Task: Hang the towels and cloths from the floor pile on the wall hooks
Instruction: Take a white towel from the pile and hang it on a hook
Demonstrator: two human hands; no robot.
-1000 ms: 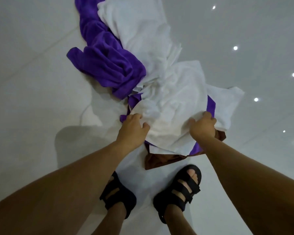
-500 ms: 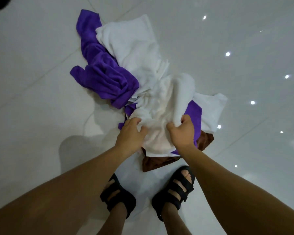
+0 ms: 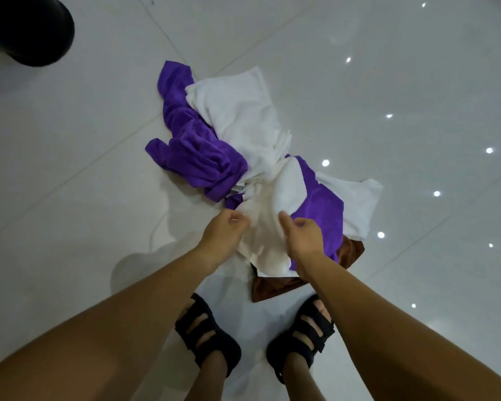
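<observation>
Your left hand (image 3: 224,233) and right hand (image 3: 302,238) grip the white towel (image 3: 268,244) mid-frame; purple towel (image 3: 197,160) and brown cloth (image 3: 275,289) lie piled, so hanging seems barely begun.

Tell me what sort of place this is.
Probably an indoor room, perhaps a home or hotel; which, I cannot tell. The floor is glossy pale tile with grout lines, spotlight reflections dot it, and a pile of white and purple towels lies on it.
</observation>
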